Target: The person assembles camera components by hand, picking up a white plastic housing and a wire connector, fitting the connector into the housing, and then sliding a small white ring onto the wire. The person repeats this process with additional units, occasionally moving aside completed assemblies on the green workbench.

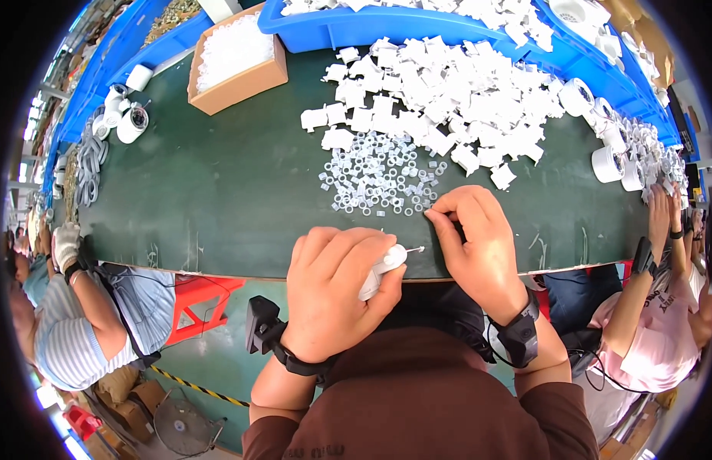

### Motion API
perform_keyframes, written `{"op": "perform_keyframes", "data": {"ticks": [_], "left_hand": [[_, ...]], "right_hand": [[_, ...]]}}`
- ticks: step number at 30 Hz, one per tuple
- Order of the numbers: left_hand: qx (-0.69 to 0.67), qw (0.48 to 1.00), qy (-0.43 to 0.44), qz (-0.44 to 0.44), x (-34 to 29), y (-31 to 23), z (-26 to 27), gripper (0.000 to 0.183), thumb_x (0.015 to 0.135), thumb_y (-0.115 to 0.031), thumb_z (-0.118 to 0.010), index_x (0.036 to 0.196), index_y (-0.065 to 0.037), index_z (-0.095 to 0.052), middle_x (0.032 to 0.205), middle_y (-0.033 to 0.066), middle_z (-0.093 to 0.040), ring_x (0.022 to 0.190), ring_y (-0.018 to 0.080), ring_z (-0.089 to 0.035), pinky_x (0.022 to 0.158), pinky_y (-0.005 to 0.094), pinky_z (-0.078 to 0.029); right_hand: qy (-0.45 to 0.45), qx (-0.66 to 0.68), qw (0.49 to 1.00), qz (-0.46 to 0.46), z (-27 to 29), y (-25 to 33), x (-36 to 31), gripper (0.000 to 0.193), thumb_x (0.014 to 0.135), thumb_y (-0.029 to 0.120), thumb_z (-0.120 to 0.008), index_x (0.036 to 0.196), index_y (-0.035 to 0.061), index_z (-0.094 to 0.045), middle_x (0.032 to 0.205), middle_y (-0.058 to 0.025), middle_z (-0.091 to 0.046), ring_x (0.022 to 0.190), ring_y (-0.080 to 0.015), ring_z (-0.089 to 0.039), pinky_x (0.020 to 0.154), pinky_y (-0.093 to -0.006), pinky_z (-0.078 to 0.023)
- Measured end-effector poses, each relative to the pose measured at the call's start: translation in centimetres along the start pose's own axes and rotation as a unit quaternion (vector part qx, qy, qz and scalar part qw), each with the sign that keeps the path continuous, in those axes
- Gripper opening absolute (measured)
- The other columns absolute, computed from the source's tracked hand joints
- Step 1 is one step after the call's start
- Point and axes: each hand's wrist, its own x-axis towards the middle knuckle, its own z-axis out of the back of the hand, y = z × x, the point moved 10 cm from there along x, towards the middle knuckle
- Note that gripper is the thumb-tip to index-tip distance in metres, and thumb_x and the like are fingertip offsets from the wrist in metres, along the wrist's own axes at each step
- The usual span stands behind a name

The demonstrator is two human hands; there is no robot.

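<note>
My left hand [337,284] is closed around a small white plastic part [388,262]. From its rounded end a thin pin sticks out to the right. The fingers cover much of the part. My right hand [482,249] has thumb and forefinger pinched together at the near right edge of a spread of small translucent rings [371,172]. Whatever sits between those fingertips is too small to make out. Beyond the rings lies a large heap of white plastic housings [463,92].
A cardboard box [241,83] of translucent pieces stands at the far left of the green table [218,184]. Blue bins [417,29] line the back. White cylindrical parts [132,123] lie at both sides. Co-workers sit left and right; a gloved hand [66,244] shows at left.
</note>
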Motion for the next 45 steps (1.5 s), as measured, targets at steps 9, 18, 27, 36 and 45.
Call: {"op": "perform_keyframes", "data": {"ticks": [9,18,27,36,45], "left_hand": [[0.012,1.000,0.006,-0.005,-0.2,0.1,-0.2,0.031,0.077,-0.011,-0.079,0.106,-0.009,-0.069,0.102,0.0037,-0.070,0.086,0.0263,-0.060,0.077,0.0381,-0.046],[0.008,1.000,0.011,-0.009,-0.4,0.1,0.1,0.030,0.079,-0.014,-0.079,0.106,-0.011,-0.068,0.104,0.0006,-0.068,0.087,0.0242,-0.058,0.076,0.0370,-0.045],[-0.010,1.000,0.009,0.008,-0.6,0.6,0.4,0.030,0.077,-0.009,-0.078,0.105,-0.009,-0.067,0.105,0.0041,-0.068,0.089,0.0272,-0.060,0.078,0.0384,-0.047],[-0.010,1.000,0.025,-0.005,-0.2,0.1,0.1,0.029,0.075,-0.009,-0.077,0.101,-0.009,-0.065,0.104,0.0042,-0.066,0.089,0.0277,-0.059,0.078,0.0390,-0.046],[-0.018,1.000,0.012,0.004,-0.4,0.3,-0.1,0.038,0.071,-0.004,-0.078,0.105,-0.007,-0.060,0.108,0.0087,-0.065,0.092,0.0299,-0.061,0.081,0.0405,-0.046]], "right_hand": [[0.019,-0.020,0.999,-0.019,0.0,0.2,0.4,0.014,0.088,-0.003,-0.071,0.099,0.0007,-0.064,0.094,-0.0098,-0.062,0.076,-0.0238,-0.062,0.066,-0.0327,-0.052],[0.048,-0.019,0.998,-0.047,0.3,-0.6,0.3,0.009,0.091,-0.004,-0.068,0.097,0.0008,-0.063,0.093,-0.0092,-0.062,0.077,-0.0224,-0.062,0.066,-0.0321,-0.050],[0.119,0.066,0.987,-0.087,0.9,0.5,0.0,0.014,0.093,-0.005,-0.065,0.106,0.0009,-0.066,0.097,-0.0076,-0.064,0.085,-0.0168,-0.062,0.076,-0.0292,-0.051],[0.174,0.424,0.872,-0.173,-3.0,2.1,-1.6,0.016,0.095,-0.006,-0.066,0.107,0.0000,-0.073,0.120,-0.0096,-0.060,0.107,-0.0167,-0.062,0.094,-0.0313,-0.053],[0.207,0.518,0.784,-0.273,-4.9,1.7,-2.0,0.012,0.098,-0.001,-0.064,0.110,-0.0007,-0.066,0.109,-0.0060,-0.067,0.101,-0.0125,-0.064,0.089,-0.0290,-0.052]]}}
